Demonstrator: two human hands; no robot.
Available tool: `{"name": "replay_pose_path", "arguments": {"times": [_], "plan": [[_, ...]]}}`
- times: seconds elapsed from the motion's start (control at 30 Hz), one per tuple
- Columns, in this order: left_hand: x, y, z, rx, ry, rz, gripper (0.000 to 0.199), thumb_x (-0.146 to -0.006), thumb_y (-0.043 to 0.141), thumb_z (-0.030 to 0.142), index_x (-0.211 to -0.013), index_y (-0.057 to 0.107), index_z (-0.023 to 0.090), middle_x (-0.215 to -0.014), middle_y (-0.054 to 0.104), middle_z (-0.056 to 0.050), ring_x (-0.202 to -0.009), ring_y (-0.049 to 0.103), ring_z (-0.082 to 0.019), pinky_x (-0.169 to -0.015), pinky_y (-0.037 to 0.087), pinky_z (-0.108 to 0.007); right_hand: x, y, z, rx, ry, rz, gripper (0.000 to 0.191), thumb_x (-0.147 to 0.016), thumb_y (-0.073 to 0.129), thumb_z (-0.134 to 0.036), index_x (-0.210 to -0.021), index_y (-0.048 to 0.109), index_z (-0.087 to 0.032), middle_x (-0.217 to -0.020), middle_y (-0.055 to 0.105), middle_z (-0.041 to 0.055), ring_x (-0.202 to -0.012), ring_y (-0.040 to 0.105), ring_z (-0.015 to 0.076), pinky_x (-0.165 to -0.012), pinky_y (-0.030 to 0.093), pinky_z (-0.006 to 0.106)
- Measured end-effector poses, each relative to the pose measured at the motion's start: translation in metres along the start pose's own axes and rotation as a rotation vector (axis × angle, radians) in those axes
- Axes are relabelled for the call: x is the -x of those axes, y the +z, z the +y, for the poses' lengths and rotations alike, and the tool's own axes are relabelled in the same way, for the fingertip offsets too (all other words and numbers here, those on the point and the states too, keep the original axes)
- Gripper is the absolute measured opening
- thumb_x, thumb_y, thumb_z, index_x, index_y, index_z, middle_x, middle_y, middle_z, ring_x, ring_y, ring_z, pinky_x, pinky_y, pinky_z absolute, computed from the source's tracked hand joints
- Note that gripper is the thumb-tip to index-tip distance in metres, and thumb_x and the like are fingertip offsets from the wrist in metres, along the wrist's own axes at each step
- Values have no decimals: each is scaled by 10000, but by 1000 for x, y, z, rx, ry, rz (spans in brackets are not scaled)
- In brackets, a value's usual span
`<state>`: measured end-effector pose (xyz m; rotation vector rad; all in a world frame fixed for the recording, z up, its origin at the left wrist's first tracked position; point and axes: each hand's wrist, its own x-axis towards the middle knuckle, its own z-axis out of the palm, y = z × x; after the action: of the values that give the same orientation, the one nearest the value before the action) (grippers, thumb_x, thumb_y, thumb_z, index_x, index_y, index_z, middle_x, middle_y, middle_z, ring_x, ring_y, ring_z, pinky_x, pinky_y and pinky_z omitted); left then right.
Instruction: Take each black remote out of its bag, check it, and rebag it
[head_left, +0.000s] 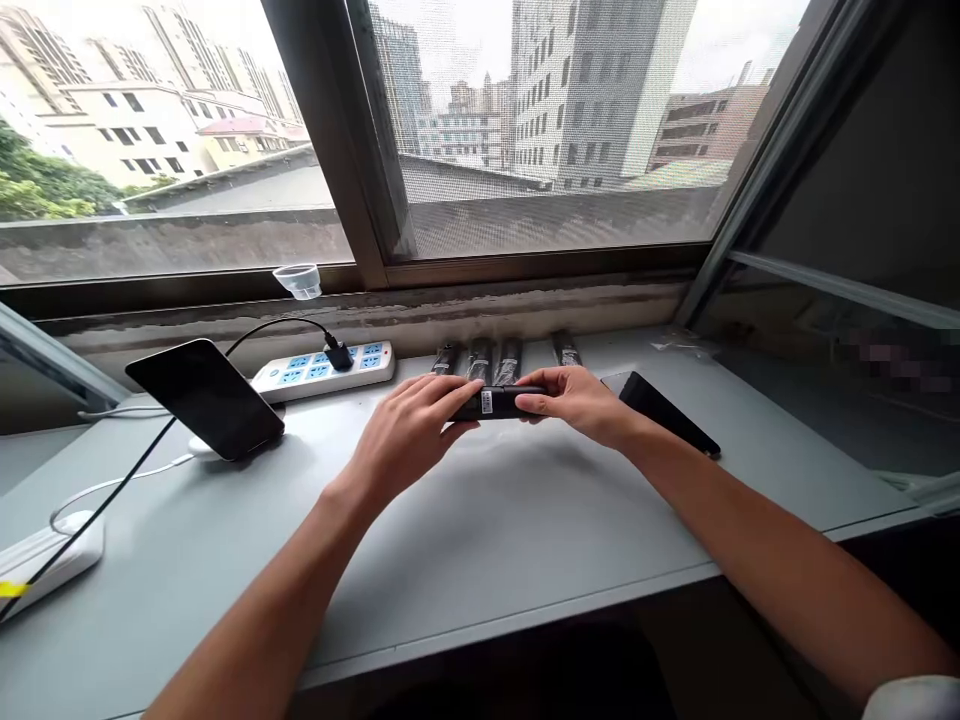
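Both hands hold a slim black stick-shaped object [508, 402] level above the desk. It carries a small white barcode label near its middle, and a thin seam shows beside the label; its exact kind cannot be made out. My left hand [420, 415] is closed round its left end, thumb on top. My right hand [574, 402] pinches the right end between thumb and fingers. Just beyond, several black items in clear plastic wrap, among them one wrapped item [567, 349] set apart on the right, lie by the wall.
A tablet [206, 398] leans on a stand at the left. Behind it lies a white power strip [322, 370] with a black plug. A black case-like object [670, 413] rests right of my hands. A clear plastic cup [298, 281] is by the window. Cables cross the desk [517, 530] at left.
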<state>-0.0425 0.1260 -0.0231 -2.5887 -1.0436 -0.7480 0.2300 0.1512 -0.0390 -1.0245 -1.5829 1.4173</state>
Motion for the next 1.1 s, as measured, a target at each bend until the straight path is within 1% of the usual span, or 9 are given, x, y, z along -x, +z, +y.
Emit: {"name": "replay_pose_path", "arguments": {"times": [0.1,0.17,0.3,0.47,0.53,0.6,0.7,0.97,1.1], "plan": [[2,2,-2,-3,-2,-6,440,-998,690,372,-1418,650,245,-1315,731,-83,-1137,717,-289,-1157,490,-512,-1,-2,2,17,9,8,449,-802,897,-470,-1117,789,-168,-940,790,86,-810,742,209,-800,607,352],[3,2,-3,-4,-13,-17,456,-992,695,410,-1417,654,249,-1292,743,-80,-1129,725,-295,-1179,473,-523,0,-2,3,110,-9,77,471,-801,889,-498,-1134,785,-181,-929,793,86,-778,740,216,-756,599,354],[3,0,-1,-27,-67,-73,428,-1003,664,443,-1378,677,237,-1268,749,-101,-1147,717,-337,-1044,562,-511,2,-2,1,388,-111,160,445,-824,829,-591,-1047,813,-206,-730,740,36,-680,680,202,-669,529,342],[4,-8,-3,-70,-141,-116,370,-997,653,380,-1324,675,208,-1239,751,-101,-1121,714,-330,-996,569,-480,2,-10,-2,428,-162,154,412,-804,837,-586,-992,794,-222,-738,727,10,-661,646,179,-634,506,325],[7,-12,-10,-86,-201,-128,371,-990,642,361,-1324,660,198,-1237,744,-108,-1106,713,-331,-955,577,-469,0,-17,0,352,-187,157,373,-820,835,-547,-993,781,-221,-862,769,35,-766,705,200,-702,556,335],[11,-16,-17,-83,-258,-150,380,-981,633,338,-1334,637,197,-1245,732,-112,-1083,717,-328,-909,584,-452,-2,-23,3,252,-228,135,314,-846,822,-494,-989,782,-218,-1111,787,79,-986,750,242,-867,599,374],[15,-19,-25,-53,-305,-171,375,-981,617,329,-1335,607,207,-1248,717,-105,-1075,715,-322,-848,583,-425,-3,-27,9,216,-264,97,246,-857,819,-439,-960,797,-216,-1369,714,109,-1229,701,294,-1062,565,443],[15,-18,-26,29,-272,-162,369,-991,604,361,-1325,582,205,-1246,702,-101,-1125,684,-319,-867,564,-433,-5,-24,10,281,-401,119,258,-827,847,-458,-926,808,-222,-1329,715,97,-1213,699,294,-1111,567,517],[16,-16,-27,42,-270,-162,365,-997,604,371,-1327,581,215,-1257,700,-96,-1119,688,-312,-858,560,-422,-5,-25,8,300,-455,111,313,-820,859,-433,-1052,781,-239,-1295,725,84,-1213,694,287,-1110,567,519]]}}
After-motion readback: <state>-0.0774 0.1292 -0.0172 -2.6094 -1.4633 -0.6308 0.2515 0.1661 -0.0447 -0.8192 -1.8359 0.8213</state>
